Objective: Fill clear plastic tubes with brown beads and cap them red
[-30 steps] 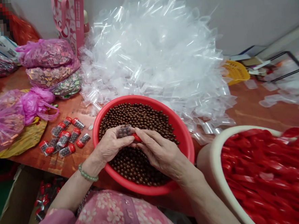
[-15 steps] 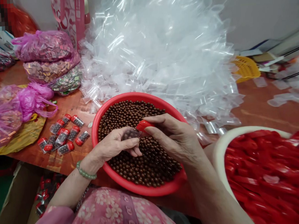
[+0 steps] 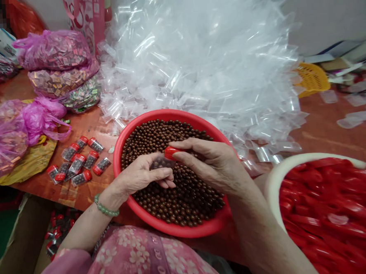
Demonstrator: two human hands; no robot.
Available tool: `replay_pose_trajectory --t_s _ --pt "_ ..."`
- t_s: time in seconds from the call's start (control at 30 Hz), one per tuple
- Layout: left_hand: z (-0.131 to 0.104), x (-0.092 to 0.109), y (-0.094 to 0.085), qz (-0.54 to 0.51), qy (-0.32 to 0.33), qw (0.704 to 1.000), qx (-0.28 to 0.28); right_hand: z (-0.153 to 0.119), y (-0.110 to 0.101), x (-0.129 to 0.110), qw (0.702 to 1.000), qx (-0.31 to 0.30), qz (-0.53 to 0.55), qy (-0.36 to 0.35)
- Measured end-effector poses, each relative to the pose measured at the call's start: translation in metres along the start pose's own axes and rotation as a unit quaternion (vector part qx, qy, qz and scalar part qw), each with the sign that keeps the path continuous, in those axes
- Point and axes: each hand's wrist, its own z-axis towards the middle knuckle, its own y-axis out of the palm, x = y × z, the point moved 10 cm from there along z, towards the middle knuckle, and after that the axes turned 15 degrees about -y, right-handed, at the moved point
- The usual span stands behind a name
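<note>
Reddish-brown table point(image 3: 320, 130), grey wall point(image 3: 330, 12) behind — left hand point(image 3: 144, 173) curled round clear container point(image 3: 161, 161), right hand point(image 3: 211, 164) pinching red cap point(image 3: 169, 153)

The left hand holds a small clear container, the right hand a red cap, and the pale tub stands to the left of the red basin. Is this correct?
Not fully: the pale tub stands to the right of the red basin, as the head view shows. The left hand does hold a small clear container, and the right hand a red cap.
</note>
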Motion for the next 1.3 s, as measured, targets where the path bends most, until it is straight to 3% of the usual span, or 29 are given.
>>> replay_pose_trajectory --t_s 0.23,0.4,0.57,0.77,0.87,0.97,1.07,1.2,1.3 --pt "-0.001 0.001 -0.002 -0.009 -0.001 1.000 0.010 -0.002 -0.017 -0.003 0.999 -0.034 -0.021 0.005" --pt "0.002 -0.002 0.000 -0.006 -0.009 1.000 -0.011 0.005 -0.016 -0.006 1.000 -0.014 -0.016 0.002" --pt "0.001 -0.003 -0.003 -0.011 -0.002 1.000 -0.003 0.012 0.000 -0.017 0.995 -0.079 -0.036 -0.044" --pt "0.002 -0.002 -0.003 -0.032 0.008 0.999 -0.009 0.002 -0.016 -0.014 0.991 -0.108 -0.076 -0.032" --pt "0.004 -0.003 -0.005 -0.054 0.012 0.998 -0.014 -0.001 -0.023 -0.008 0.995 -0.064 -0.073 -0.001" --pt "0.004 -0.003 -0.005 -0.093 0.013 0.995 -0.033 -0.003 -0.027 -0.001 0.997 0.044 -0.036 0.045" --pt "0.003 -0.002 -0.001 -0.116 0.008 0.991 -0.059 -0.005 -0.016 0.003 0.990 0.122 0.033 0.069" --pt "0.002 -0.001 0.003 -0.128 0.001 0.988 -0.084 -0.006 0.004 0.003 0.986 0.125 0.066 0.088" --pt "0.003 -0.002 0.002 -0.136 0.008 0.987 -0.081 -0.009 0.007 0.002 0.985 0.139 0.053 0.090"
